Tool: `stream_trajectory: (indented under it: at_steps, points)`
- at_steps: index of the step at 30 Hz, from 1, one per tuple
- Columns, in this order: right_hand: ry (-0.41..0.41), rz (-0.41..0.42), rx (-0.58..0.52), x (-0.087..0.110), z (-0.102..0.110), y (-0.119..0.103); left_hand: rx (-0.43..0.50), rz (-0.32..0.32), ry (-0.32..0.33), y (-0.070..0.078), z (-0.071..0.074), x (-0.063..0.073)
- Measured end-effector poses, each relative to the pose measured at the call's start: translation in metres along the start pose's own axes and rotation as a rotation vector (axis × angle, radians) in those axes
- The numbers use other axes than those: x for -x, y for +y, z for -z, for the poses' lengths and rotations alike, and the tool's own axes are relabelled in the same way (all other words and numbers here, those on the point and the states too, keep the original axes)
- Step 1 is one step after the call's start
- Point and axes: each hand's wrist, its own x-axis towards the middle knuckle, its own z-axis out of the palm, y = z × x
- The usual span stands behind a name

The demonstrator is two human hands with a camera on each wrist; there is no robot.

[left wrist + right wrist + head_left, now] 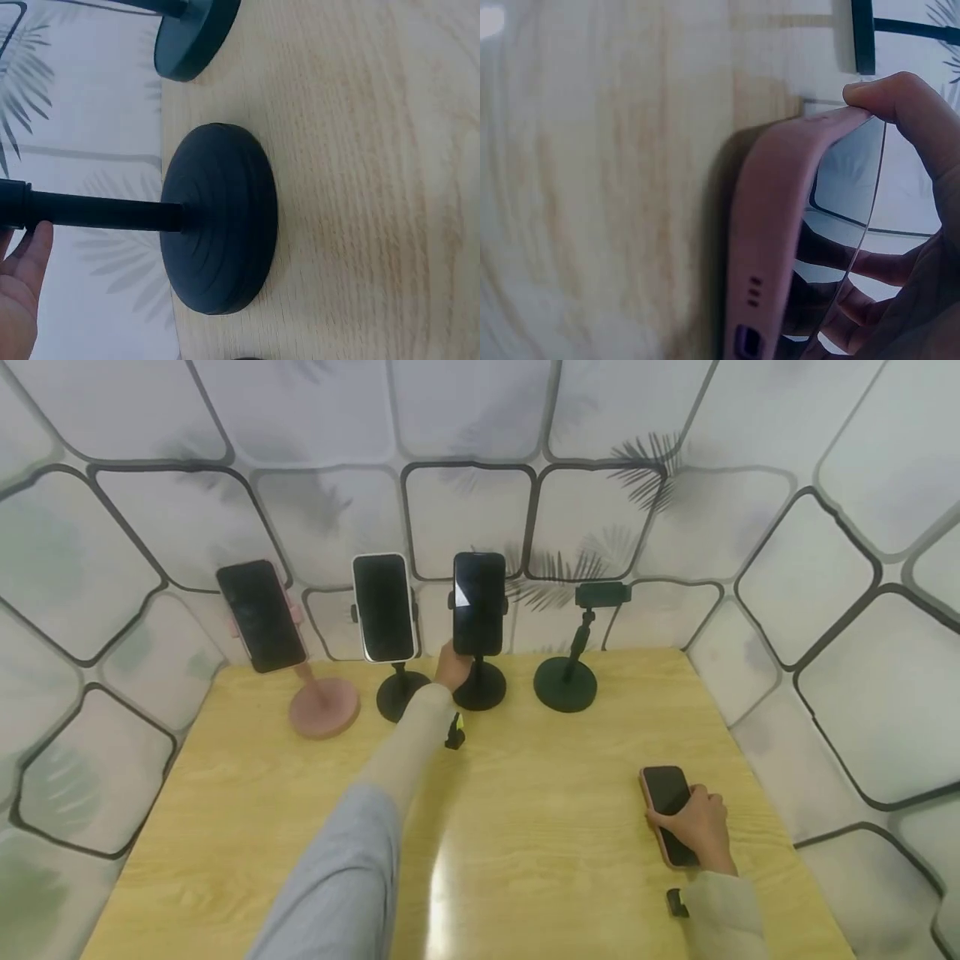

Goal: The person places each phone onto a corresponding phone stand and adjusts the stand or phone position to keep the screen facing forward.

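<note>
My left hand (454, 667) is at the pole of a black phone stand (481, 687), just under the black phone (479, 602) mounted in it. In the left wrist view, fingertips (39, 244) press against that pole, close to its collar; the rest of the hand is mostly out of frame. Low at the right, my right hand (701, 823) grips a phone (666, 789) in a pink case by its two long sides, thumb on one edge and fingers on the other. That phone is screen up, close over the table in the right wrist view.
A dark green stand (566, 685) with no phone in its holder is to the right. Leftward are a white-cased phone (384, 608) on a black stand (395, 695) and a tilted phone (261, 616) on a pink stand (324, 708). Patterned walls border the wooden table (540, 860).
</note>
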Motion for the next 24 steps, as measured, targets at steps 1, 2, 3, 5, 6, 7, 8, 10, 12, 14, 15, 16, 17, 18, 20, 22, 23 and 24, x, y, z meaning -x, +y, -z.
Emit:
stream_trajectory:
  at_steps: [1, 2, 3, 5, 6, 7, 8, 10, 12, 14, 15, 16, 17, 18, 20, 22, 23, 24]
  points:
    - [0.001, -0.001, 0.0, -0.001, -0.001, 0.0, 0.019, 0.029, 0.024, 0.022, 0.008, 0.006]
    - [0.002, -0.003, 0.0, -0.001, -0.002, 0.0, 0.06, 0.081, 0.05, 0.056, 0.02, 0.016]
    - [0.001, -0.005, 0.0, -0.001, -0.002, 0.0, 0.096, 0.125, 0.114, 0.093, 0.031, 0.028]
    - [-0.004, -0.013, -0.003, -0.002, -0.003, 0.001, 0.15, 0.199, 0.312, 0.165, 0.044, 0.054]
    - [-0.007, -0.018, -0.003, -0.002, -0.003, 0.001, 0.148, 0.238, 0.41, 0.198, 0.046, 0.066]
    - [-0.01, -0.024, -0.002, -0.002, -0.004, 0.002, 0.142, 0.297, 0.483, 0.227, 0.045, 0.078]
    - [-0.012, -0.034, -0.004, -0.002, -0.004, 0.002, 0.145, 0.362, 0.533, 0.255, 0.044, 0.088]
    - [-0.013, -0.043, -0.001, -0.003, -0.003, 0.004, 0.12, 0.461, 0.558, 0.287, 0.028, 0.099]
    - [-0.011, -0.046, 0.013, -0.004, -0.003, 0.006, 0.148, 0.491, 0.436, 0.307, 0.013, 0.101]
    - [-0.014, -0.046, 0.016, -0.005, -0.003, 0.008, 0.227, 0.434, 0.259, 0.319, 0.0, 0.095]
    - [-0.016, -0.043, 0.019, -0.005, -0.004, 0.009, 0.258, 0.389, 0.157, 0.322, -0.005, 0.09]
    - [-0.016, -0.044, 0.021, -0.005, -0.005, 0.01, 0.286, 0.342, 0.04, 0.326, -0.008, 0.084]
    - [-0.013, -0.043, 0.024, -0.004, -0.007, 0.01, 0.289, 0.295, -0.068, 0.329, -0.01, 0.077]
    - [-0.01, -0.042, 0.024, -0.004, -0.008, 0.01, 0.27, 0.258, -0.166, 0.331, -0.013, 0.07]
    - [-0.004, -0.046, 0.026, -0.003, -0.009, 0.01, 0.198, 0.196, -0.299, 0.335, -0.015, 0.057]
    - [0.0, -0.049, 0.027, -0.003, -0.01, 0.009, 0.127, 0.172, -0.355, 0.337, -0.015, 0.048]
    - [0.0, -0.048, 0.028, -0.004, -0.01, 0.009, 0.097, 0.166, -0.366, 0.337, -0.014, 0.045]
    - [0.006, -0.047, 0.029, -0.006, -0.01, 0.008, 0.078, 0.157, -0.369, 0.337, -0.012, 0.043]
